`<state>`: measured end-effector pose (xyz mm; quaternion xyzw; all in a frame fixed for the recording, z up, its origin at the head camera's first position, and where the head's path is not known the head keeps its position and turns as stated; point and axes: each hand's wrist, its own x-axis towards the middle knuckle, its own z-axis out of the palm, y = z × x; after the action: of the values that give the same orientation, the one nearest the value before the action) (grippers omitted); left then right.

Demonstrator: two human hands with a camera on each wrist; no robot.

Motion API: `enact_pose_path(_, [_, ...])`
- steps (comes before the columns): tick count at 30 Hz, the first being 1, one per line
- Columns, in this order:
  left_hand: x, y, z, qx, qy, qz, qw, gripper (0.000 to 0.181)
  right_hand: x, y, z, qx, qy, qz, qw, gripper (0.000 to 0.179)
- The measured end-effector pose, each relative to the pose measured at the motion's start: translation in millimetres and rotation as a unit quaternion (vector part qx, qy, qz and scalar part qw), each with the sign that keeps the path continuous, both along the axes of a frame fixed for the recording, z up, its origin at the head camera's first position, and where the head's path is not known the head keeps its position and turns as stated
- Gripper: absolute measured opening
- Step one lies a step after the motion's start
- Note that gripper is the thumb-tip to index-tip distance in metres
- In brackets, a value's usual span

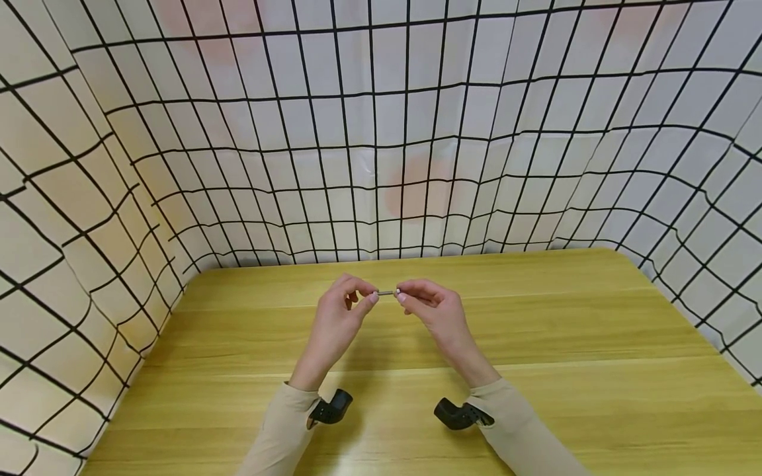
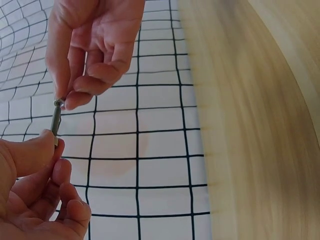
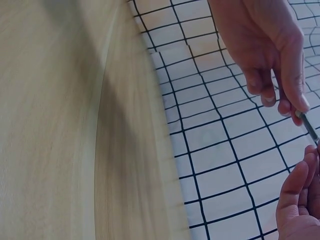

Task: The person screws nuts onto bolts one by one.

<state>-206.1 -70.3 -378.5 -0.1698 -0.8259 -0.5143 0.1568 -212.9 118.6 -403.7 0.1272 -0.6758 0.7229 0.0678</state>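
A short, thin metal bolt [image 1: 385, 293] spans the gap between my two hands, held roughly level above the table. My left hand [image 1: 338, 317] pinches one end between thumb and index finger. At the other end, the thumb and fingertips of my right hand [image 1: 442, 316] pinch it. Up close in the left wrist view, the grey shank of the bolt [image 2: 56, 120] shows a wider ring by the right fingertips and a pale brassy bit at the left thumb. The right wrist view shows a ridged shank [image 3: 309, 126]. Fingertips hide both ends.
Below the hands lies a wood-grain table [image 1: 238, 370]. White sheeting with a black grid [image 1: 387, 145] rises behind it and along both sides. A black wrist mount [image 1: 333, 406] sits on the left beige sleeve, another black mount [image 1: 461, 415] on the right.
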Motion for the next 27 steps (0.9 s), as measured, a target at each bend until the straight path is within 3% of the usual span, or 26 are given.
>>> enact_pose_path(27, [5.5, 4.6, -0.8, 0.009, 0.002, 0.001, 1.0, 0.006, 1.7, 5.1, -0.9, 0.016, 0.028, 0.035, 0.9989, 0.023])
